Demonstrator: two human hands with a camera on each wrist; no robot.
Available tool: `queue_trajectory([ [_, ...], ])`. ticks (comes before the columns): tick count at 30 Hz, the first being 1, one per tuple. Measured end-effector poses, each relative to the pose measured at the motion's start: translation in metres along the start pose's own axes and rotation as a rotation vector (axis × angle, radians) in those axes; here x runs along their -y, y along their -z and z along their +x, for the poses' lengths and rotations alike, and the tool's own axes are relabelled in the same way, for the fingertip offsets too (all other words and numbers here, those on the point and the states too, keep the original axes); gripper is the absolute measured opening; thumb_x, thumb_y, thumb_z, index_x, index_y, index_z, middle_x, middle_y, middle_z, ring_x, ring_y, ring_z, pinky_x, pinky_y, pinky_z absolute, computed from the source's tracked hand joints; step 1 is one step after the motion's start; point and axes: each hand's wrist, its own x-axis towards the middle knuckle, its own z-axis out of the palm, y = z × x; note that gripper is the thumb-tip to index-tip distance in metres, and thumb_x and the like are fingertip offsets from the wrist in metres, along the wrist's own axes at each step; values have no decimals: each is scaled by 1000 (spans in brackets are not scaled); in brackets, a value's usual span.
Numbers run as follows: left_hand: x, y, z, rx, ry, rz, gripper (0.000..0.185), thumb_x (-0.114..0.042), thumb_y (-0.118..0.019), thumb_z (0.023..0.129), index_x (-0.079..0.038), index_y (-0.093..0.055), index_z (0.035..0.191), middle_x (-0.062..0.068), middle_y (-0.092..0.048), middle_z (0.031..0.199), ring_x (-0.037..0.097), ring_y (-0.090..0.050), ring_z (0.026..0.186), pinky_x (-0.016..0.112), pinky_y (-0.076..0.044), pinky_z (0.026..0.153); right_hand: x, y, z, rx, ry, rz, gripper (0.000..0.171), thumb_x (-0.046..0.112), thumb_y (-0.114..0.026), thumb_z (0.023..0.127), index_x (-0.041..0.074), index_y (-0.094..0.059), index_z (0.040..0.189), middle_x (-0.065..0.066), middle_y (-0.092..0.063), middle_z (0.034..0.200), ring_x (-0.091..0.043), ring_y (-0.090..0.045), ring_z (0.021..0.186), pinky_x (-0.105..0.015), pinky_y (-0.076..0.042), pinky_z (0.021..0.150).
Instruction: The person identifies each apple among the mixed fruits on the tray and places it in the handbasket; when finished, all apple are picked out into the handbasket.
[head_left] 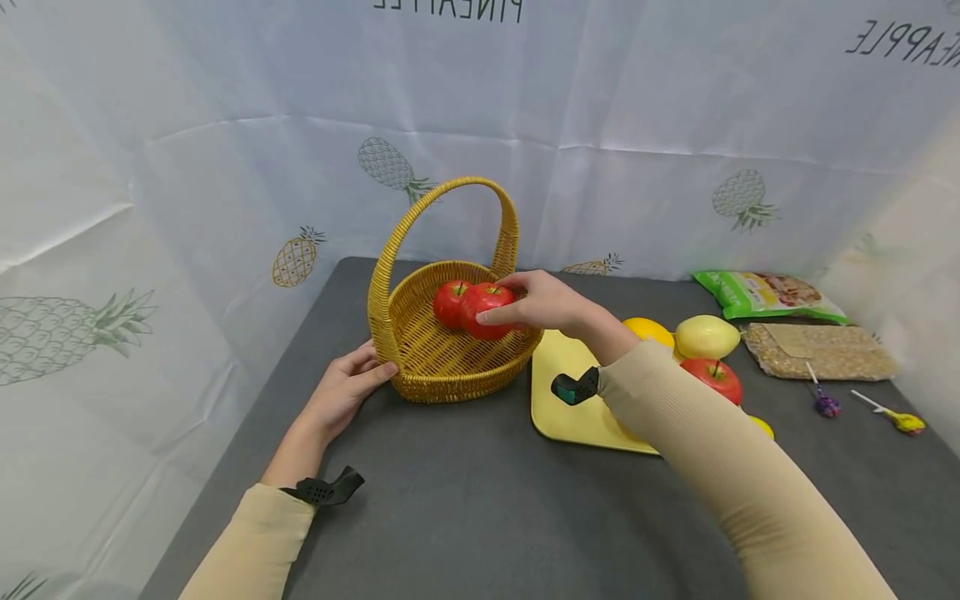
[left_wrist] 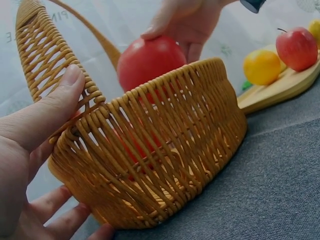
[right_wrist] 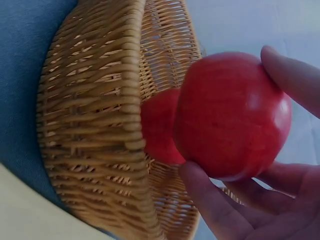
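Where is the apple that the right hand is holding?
In the head view, the held apple sits left of centre, over the wicker basket, gripped by the right hand, beside another apple.

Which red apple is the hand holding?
The apple over the basket, gripped by the right hand. Another apple already lies inside the basket, and a third sits untouched on the yellow board.

mirrored "PINEAPPLE" twice on the white backdrop cloth [head_left: 525, 100] (both cut off)
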Motion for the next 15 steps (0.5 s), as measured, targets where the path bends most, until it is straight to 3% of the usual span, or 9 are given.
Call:
queue_trajectory([
  [7,1,-1,1,-7,2,18,43,-16,-70,101,5,-59,136,8,-27,166,22,-16,155,21,-42,105,7,-12,12,109,15,11,72,37,-82,88,6,-52,145,-8,-57,132,-26,-58,116,-45,-55,94],
  [12,1,-1,1,-4,-9,23,47,-15,-69,100,10,-55,137,9,-30,165,22,-18,154,21,-42,105,15,-22,16,156,49,-112,75,43,-82,87,8,-53,147,-5,-59,131,-23,-57,116,-39,-54,92],
  [15,1,1,0,-6,-17,12,44,-15,-69,101,7,-57,137,9,-31,165,22,-18,154,21,-42,105,23,-27,21,157,56,-169,79,44,-82,86,8,-52,150,-4,-58,132,-22,-54,117,-39,-53,92],
])
